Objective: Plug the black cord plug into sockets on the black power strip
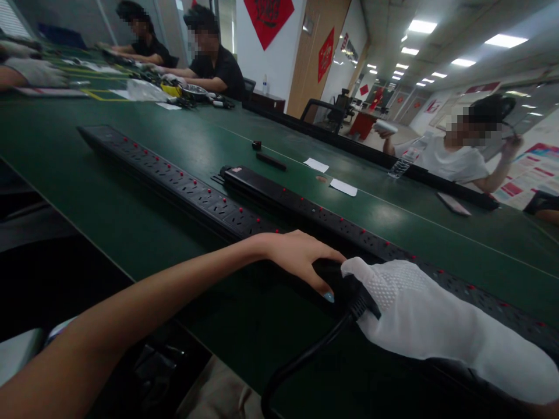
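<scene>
A long black power strip (187,195) with red switches lies along the green table, from the upper left to beneath my hands. My bare left hand (301,256) is closed round its near part, thumb and fingers on either side. My right hand (406,308), in a white dotted glove, grips a black plug (360,299) right beside my left fingertips. A thick black cable (305,355) leaves the plug and curves down to the bottom edge. Whether the plug sits in a socket is hidden. A second black power strip (301,203) lies just beyond, parallel.
Past the strips are a small black block (256,145), a black bar (271,161), white paper slips (343,187) and a clear bottle (402,163). Several people sit around the table (174,122). Cables and a plastic bag (146,91) lie at the far left.
</scene>
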### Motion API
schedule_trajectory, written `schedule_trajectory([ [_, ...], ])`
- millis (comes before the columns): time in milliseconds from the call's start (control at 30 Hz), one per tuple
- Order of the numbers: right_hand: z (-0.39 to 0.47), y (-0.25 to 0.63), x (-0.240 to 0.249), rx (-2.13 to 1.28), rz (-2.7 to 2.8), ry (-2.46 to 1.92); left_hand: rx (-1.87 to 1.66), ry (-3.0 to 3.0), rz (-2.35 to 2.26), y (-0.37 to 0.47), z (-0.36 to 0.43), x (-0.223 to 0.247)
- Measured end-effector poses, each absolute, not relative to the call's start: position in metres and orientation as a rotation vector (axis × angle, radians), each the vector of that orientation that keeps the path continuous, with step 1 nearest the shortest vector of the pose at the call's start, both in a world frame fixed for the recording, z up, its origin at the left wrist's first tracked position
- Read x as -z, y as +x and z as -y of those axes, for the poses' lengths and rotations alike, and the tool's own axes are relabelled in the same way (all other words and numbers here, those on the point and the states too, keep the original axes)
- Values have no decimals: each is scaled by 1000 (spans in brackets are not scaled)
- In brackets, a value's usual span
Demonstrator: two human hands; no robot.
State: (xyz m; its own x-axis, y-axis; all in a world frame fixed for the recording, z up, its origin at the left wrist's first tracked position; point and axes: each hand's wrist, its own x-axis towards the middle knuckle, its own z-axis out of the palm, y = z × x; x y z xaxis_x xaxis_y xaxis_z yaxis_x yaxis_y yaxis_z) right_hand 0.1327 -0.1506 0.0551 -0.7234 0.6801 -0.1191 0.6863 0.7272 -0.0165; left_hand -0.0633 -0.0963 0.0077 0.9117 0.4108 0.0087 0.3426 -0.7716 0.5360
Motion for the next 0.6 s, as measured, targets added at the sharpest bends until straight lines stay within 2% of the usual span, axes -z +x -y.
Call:
schedule_trajectory([
  [167,150,131,-49,140,-2908,1046,-147,2511,-562,-63,97,-10],
  [367,134,138,-32,-107,-3135,963,-164,2520,-564,-63,96,-8],
  [600,122,149,-36,113,-3146,720,-209,2518,-544,-64,96,-6],
])
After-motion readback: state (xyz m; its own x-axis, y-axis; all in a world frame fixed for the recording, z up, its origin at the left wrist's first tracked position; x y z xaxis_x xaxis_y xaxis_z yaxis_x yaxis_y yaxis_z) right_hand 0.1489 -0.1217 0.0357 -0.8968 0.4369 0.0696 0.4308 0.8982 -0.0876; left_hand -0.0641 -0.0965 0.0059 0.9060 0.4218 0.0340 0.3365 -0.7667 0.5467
